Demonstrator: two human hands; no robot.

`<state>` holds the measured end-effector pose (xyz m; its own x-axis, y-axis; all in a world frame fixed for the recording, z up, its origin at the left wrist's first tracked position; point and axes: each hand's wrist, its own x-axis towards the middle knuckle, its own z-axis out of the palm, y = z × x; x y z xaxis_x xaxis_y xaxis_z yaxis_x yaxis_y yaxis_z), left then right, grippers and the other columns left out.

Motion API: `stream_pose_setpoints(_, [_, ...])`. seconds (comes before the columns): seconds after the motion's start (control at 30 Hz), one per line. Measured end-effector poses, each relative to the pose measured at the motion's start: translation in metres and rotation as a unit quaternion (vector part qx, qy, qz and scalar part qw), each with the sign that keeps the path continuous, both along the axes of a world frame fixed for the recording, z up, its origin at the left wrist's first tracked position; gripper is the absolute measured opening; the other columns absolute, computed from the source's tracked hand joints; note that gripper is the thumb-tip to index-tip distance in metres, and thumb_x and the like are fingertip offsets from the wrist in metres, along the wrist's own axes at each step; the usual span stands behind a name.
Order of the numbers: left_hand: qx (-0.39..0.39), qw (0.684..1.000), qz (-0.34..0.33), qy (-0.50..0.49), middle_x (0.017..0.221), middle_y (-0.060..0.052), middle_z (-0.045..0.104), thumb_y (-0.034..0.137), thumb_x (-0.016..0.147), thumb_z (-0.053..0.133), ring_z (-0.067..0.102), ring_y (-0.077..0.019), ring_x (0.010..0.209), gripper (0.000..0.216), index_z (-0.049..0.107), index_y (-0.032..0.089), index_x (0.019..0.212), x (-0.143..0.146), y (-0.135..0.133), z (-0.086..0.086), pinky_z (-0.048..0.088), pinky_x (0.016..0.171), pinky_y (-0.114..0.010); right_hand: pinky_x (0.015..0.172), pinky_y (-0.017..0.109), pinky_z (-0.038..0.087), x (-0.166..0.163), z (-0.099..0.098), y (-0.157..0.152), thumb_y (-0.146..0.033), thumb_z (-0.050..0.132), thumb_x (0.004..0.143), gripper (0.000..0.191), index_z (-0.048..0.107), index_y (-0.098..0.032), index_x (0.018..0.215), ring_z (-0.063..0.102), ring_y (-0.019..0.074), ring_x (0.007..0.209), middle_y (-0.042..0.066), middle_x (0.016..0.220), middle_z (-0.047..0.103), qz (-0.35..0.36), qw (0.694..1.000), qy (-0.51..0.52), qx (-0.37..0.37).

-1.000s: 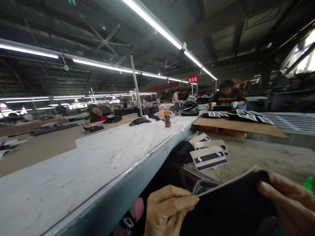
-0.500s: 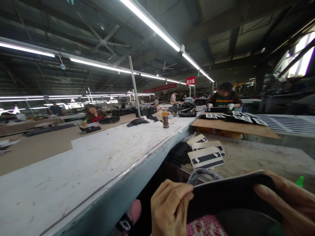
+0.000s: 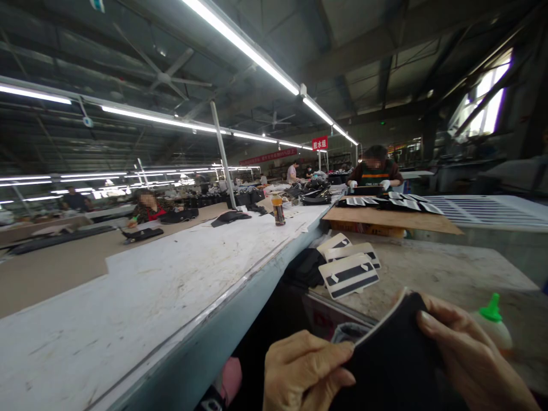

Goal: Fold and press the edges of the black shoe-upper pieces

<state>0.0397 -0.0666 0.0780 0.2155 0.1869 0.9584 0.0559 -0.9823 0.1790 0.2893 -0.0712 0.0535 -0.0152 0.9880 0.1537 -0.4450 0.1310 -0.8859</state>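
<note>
Hands on black sheet

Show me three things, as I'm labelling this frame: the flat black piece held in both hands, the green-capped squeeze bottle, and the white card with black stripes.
Flat black piece (image 3: 391,354), head view: middle of its dark face.
Green-capped squeeze bottle (image 3: 492,325), head view: pale shoulder under the cap.
White card with black stripes (image 3: 349,275), head view: centre of the nearest card.
</note>
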Motion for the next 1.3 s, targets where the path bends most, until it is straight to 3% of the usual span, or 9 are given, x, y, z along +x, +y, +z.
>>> stream_pose_setpoints(0.23, [0.085,0.996,-0.002,-0.04,0.064,-0.002,0.069,0.035,0.093,0.063,0.051,-0.0081,0.047,0.024,0.069,0.015,0.105,0.018,0.012,-0.009,0.041,0.047,-0.021,0.047,0.018,0.042,-0.022,-0.007,0.015,-0.043,0.092,0.054,0.04,0.067,-0.016,0.068,0.052,0.0086,0.047,0.0,0.059,0.059,0.008,0.999,0.047,-0.007])
stream_pose_setpoints(0.5, [0.037,0.999,-0.006,-0.024,0.067,-0.002,0.068,0.028,0.091,0.066,0.055,-0.0083,0.054,0.026,0.069,0.016,0.114,0.02,0.018,-0.019,0.047,0.054,-0.018,0.046,0.013,0.036,-0.042,0.009,-0.004,-0.039,0.089,0.059,0.037,0.063,-0.014,0.066,0.048,0.0054,0.046,-0.002,0.057,0.057,-0.02,0.997,0.073,-0.008])
stream_pose_setpoints(0.67, [0.014,0.998,0.03,-0.059,0.074,-0.001,0.069,0.022,0.091,0.066,0.057,-0.0076,0.058,0.028,0.069,0.019,0.118,0.023,0.017,-0.028,0.049,0.057,-0.015,0.049,0.02,0.047,-0.026,0.011,-0.017,-0.038,0.086,0.063,0.032,0.063,-0.016,0.066,0.053,0.0122,0.055,0.0,0.067,0.06,-0.053,0.996,-0.057,0.031])
stream_pose_setpoints(0.8, [0.0,0.998,0.058,-0.029,0.07,-0.002,0.065,0.021,0.092,0.063,0.058,-0.0099,0.056,0.041,0.06,0.018,0.133,0.021,0.015,-0.029,0.049,0.053,-0.018,0.058,0.026,0.056,-0.018,0.009,-0.024,-0.046,0.08,0.071,0.03,0.07,-0.019,0.074,0.061,0.0184,0.065,0.003,0.076,0.067,-0.116,0.975,-0.182,0.053])
stream_pose_setpoints(0.93, [-0.023,0.998,0.044,0.024,0.07,-0.003,0.061,0.013,0.091,0.063,0.057,-0.0093,0.055,0.031,0.067,0.014,0.121,0.015,0.014,-0.034,0.046,0.05,-0.017,0.057,0.023,0.056,-0.02,0.009,-0.025,-0.047,0.082,0.068,0.029,0.071,-0.021,0.073,0.064,0.0204,0.068,0.003,0.075,0.069,-0.161,0.958,-0.226,0.077])
stream_pose_setpoints(1.07, [-0.01,0.999,0.028,0.036,0.071,-0.002,0.063,0.01,0.09,0.062,0.057,-0.0086,0.056,0.033,0.064,0.016,0.123,0.013,0.012,-0.035,0.045,0.051,-0.016,0.052,0.023,0.054,-0.022,0.009,-0.022,-0.038,0.085,0.063,0.028,0.072,-0.02,0.08,0.062,0.0182,0.062,0.003,0.076,0.068,-0.103,0.984,-0.147,0.018])
stream_pose_setpoints(1.17, [0.026,0.999,0.026,0.018,0.066,-0.002,0.061,0.016,0.093,0.06,0.054,-0.0085,0.052,0.028,0.065,0.013,0.121,0.017,0.011,-0.028,0.044,0.048,-0.016,0.055,0.023,0.053,-0.022,0.009,-0.018,-0.033,0.084,0.066,0.023,0.071,-0.019,0.079,0.06,0.0156,0.06,0.001,0.072,0.065,-0.04,0.992,-0.117,0.008])
stream_pose_setpoints(1.3, [0.033,0.998,0.051,0.023,0.068,-0.004,0.063,0.022,0.093,0.062,0.058,-0.0098,0.052,0.033,0.065,0.007,0.122,0.025,0.013,-0.025,0.05,0.05,-0.016,0.055,0.023,0.052,-0.024,0.011,-0.017,-0.038,0.076,0.076,0.023,0.067,-0.018,0.071,0.06,0.0171,0.063,0.002,0.07,0.064,-0.067,0.972,-0.216,0.065])
